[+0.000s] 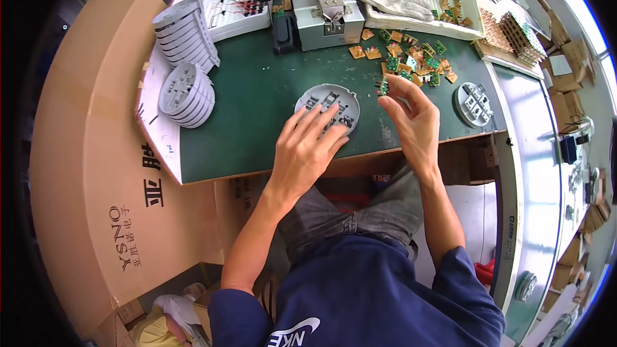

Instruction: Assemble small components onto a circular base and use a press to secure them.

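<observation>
Shirt [360,283]: white print low on the front.
Carton [96,148]: large dark lettering, left.
Table [250,119]: front edge just below the grey case [331,95]; green top stretches to the stack [187,93].
Left hand [302,148]: palm down over the case, grip loosely spread; contact underneath, cannot tell.
Right hand [416,119]: raised, grip pinched on a green board [384,85] beside the case.
Machine [324,19]: small print, far side.
</observation>
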A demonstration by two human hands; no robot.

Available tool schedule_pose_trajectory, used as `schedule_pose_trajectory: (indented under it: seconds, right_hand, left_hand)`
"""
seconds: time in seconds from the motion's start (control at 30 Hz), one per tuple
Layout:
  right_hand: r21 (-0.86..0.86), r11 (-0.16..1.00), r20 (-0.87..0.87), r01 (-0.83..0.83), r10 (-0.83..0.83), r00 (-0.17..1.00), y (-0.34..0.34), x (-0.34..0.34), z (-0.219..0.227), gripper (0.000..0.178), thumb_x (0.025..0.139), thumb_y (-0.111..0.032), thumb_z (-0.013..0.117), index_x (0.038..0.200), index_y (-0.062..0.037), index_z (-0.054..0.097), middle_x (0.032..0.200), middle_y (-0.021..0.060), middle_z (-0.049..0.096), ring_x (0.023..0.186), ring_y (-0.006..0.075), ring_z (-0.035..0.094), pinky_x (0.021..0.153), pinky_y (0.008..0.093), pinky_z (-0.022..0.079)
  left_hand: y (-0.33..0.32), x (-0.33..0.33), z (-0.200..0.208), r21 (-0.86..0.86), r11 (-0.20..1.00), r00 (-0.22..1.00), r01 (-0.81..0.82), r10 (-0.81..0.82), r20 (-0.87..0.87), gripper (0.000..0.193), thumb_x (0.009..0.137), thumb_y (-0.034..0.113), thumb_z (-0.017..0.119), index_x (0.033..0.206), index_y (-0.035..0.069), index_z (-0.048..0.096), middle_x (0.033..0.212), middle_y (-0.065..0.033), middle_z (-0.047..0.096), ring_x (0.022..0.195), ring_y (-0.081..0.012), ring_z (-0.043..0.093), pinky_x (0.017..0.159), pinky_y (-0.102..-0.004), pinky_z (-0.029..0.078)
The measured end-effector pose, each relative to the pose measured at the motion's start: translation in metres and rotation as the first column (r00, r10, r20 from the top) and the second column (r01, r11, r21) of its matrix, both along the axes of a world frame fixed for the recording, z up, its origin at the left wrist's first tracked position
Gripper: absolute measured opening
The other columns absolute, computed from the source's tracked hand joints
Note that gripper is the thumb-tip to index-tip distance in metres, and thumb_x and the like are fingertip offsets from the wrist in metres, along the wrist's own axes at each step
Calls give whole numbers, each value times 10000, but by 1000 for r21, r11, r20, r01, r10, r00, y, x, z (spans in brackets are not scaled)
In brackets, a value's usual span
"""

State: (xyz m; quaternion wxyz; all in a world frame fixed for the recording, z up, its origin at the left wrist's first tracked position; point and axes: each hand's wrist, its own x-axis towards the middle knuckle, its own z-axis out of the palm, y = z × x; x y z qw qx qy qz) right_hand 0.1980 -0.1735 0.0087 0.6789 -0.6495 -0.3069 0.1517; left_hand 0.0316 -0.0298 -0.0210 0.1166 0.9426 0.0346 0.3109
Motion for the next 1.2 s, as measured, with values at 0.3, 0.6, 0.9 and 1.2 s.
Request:
schedule_pose_trajectory:
  seconds: [0.3,0.6,0.9,1.2]
  right_hand:
    - [-470,878,494,-88,344,798,23,14,25,348,921,-77,750,1261,-18,700,1150,137,718,1042,192,706,935,335,566]
    - [-530,826,253,-192,370,894,45,16,12,337,930,-66,734,1253,19,692,1163,147,740,1041,193,720,931,320,567]
    - [-479,844,164,-241,355,920,39,16,12,347,944,-82,735,1265,39,682,1162,113,741,1114,153,687,930,301,559]
    - [-518,843,258,-146,316,913,35,4,21,328,938,-103,743,1244,1,691,1131,114,747,1098,204,711,921,348,581]
  left_hand:
    - [-9,1,-1,-388,897,956,-213,273,105,860,751,373,899,1432,26,504,1588,-235,391,1449,-421,385,1184,-519,352]
    - [-4,1,-16,-473,862,983,-182,153,-100,1152,734,474,896,1555,-76,304,1583,-278,328,1436,-446,374,1166,-498,374]
    - [-6,-3,-8,-387,895,975,-222,217,-56,1177,728,482,896,1546,-106,288,1547,-293,380,1417,-432,404,1159,-503,371]
    - [8,-6,-13,-489,852,982,-187,180,-64,1179,696,427,937,1590,1,297,1516,-251,455,1409,-412,437,1164,-489,381]
